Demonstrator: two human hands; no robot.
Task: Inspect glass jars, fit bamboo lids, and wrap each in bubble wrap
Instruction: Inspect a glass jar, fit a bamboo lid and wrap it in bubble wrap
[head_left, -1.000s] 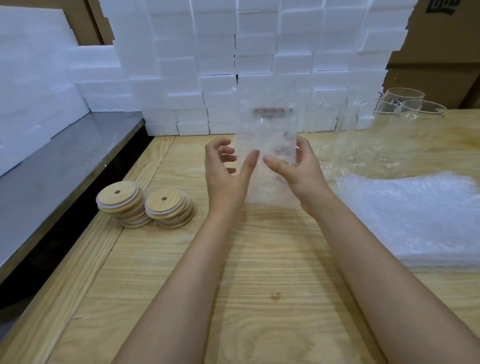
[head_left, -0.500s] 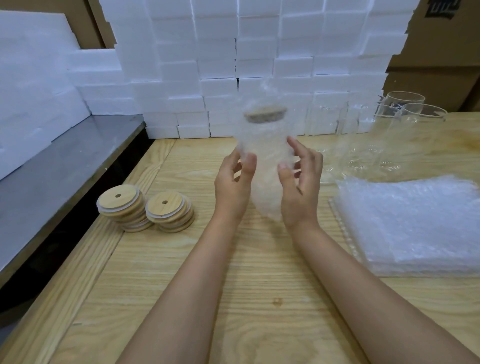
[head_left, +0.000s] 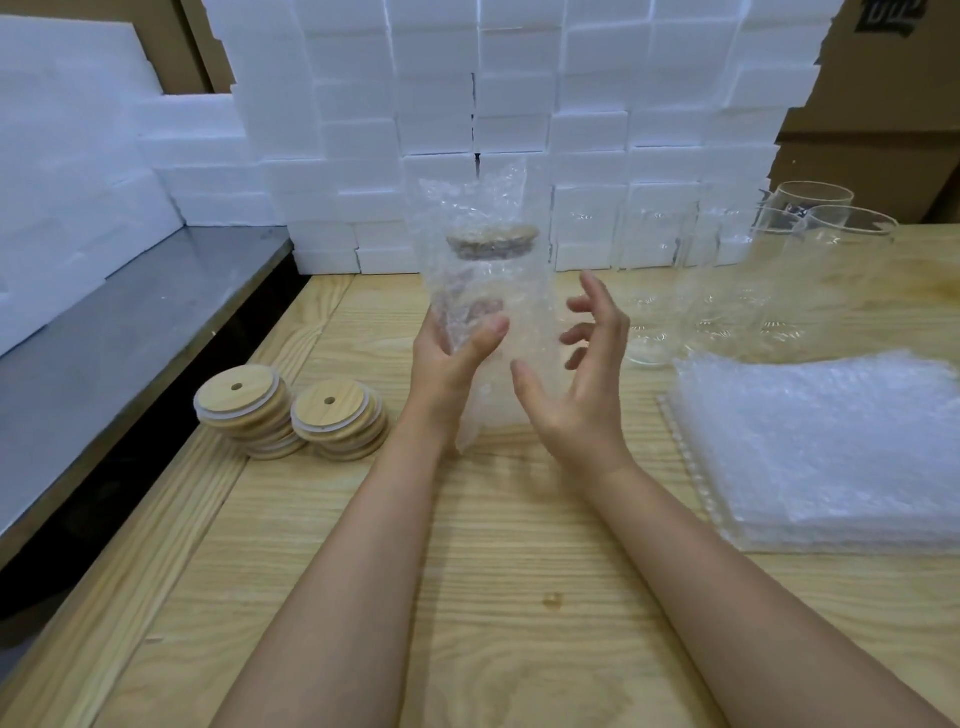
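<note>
One wrapped jar in left grip

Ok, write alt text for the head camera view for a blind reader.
A left hand holds a lidded, bubble-wrapped glass jar over a wooden table, the right hand open beside it. Two stacks of bamboo lids lie left; bubble wrap sheets and empty jars right.
</note>
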